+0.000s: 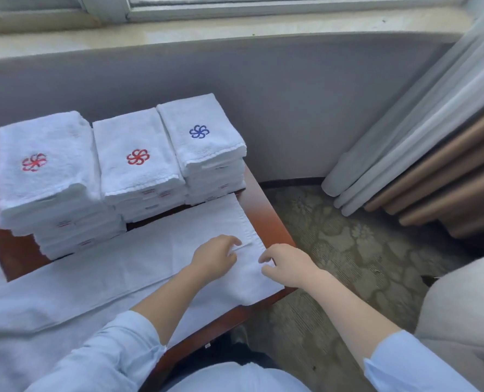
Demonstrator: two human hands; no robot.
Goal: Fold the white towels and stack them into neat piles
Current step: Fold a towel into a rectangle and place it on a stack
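Head view, downward, close above table (264, 217)

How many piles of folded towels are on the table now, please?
3: the left pile with a red emblem, the middle pile also red, the right pile with a blue emblem. None appears hidden.

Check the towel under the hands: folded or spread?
Mostly spread: the towel lies flat, a long strip across the table, unlike the folded stacks; left hand and right hand touch its right end.
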